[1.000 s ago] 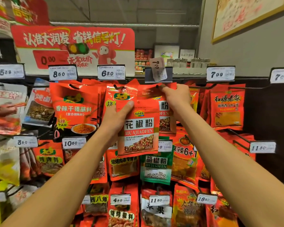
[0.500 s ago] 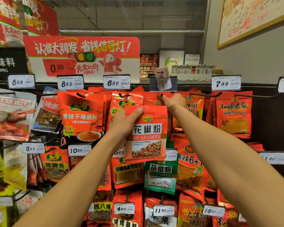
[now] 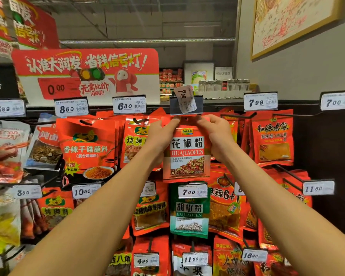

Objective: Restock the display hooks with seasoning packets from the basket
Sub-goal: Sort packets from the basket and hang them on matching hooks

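Since half a second ago the left hand (image 3: 159, 134) has risen to join the right hand (image 3: 217, 134), fingers of both pinching the red foil HUAJIAOFEN seasoning packet (image 3: 187, 154) at its top corners, directly at six o'clock under the crooked 7.00 price tag (image 3: 184, 99); hanging appears unfinished, basket unseen.

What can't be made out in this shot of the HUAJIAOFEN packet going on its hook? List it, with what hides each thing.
- The hook and hole of the HUAJIAOFEN packet: head view, covered by the left hand, the right hand and the crooked price tag.
- The basket: outside the frame.
- Packets hanging behind it: hidden by the packet.
- Small print under the packet's name: too small.
- The leftmost packets: cut off by the edge, blurred.
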Demonstrator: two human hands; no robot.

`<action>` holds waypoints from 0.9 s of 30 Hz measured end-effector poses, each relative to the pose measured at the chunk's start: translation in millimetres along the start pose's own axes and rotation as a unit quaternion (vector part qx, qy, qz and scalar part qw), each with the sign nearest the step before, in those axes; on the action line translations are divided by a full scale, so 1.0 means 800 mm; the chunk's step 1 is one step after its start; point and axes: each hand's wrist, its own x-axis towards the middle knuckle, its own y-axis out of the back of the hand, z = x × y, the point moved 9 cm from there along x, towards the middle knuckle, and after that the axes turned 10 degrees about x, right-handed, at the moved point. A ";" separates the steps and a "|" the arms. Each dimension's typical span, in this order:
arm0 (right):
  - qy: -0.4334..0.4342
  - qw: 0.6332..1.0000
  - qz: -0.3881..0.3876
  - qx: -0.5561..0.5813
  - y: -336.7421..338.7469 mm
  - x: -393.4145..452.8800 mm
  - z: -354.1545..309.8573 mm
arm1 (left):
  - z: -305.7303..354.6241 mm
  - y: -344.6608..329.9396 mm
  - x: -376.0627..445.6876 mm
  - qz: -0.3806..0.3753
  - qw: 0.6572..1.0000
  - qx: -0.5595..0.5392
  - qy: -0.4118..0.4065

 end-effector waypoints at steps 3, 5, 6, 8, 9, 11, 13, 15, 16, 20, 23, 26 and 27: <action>-0.011 0.998 0.033 -0.042 -0.001 0.006 0.001 | 0.000 0.002 0.008 0.029 0.999 0.014 0.021; -0.016 0.996 0.067 -0.060 0.001 0.010 0.003 | -0.002 0.003 0.013 0.038 0.998 0.022 0.043; -0.018 0.994 0.083 -0.068 0.002 0.013 0.005 | -0.003 0.003 0.015 0.043 0.997 0.025 0.053; -0.017 0.992 0.090 -0.089 0.003 0.016 0.009 | -0.006 0.004 0.017 0.058 0.996 0.032 0.059; -0.012 0.992 0.081 -0.097 0.003 0.017 0.012 | -0.008 0.005 0.018 0.066 0.995 0.045 0.057; -0.004 0.991 0.068 -0.114 0.005 0.021 0.018 | -0.009 0.009 0.017 0.077 0.992 0.084 0.043; 0.012 0.982 0.074 -0.173 0.008 0.033 0.017 | -0.011 0.016 0.017 0.082 0.990 0.115 0.028; 0.022 0.963 0.097 -0.251 0.007 0.050 0.013 | -0.014 0.025 0.018 0.091 0.985 0.143 0.031; 0.022 0.953 0.108 -0.282 0.006 0.059 0.012 | -0.015 0.031 0.017 0.098 0.984 0.149 0.031; -0.002 0.916 0.144 -0.375 0.006 0.085 0.025 | -0.024 0.048 0.012 0.099 0.985 0.138 0.038; -0.032 0.896 0.161 -0.413 0.013 0.099 0.042 | -0.030 0.052 0.006 0.082 0.986 0.137 0.045; -0.045 0.891 0.163 -0.422 0.014 0.106 0.050 | -0.034 0.053 0.000 0.059 0.990 0.116 0.044; -0.042 0.891 0.161 -0.422 0.015 0.104 0.051 | -0.036 0.053 -0.004 0.048 0.992 0.109 0.047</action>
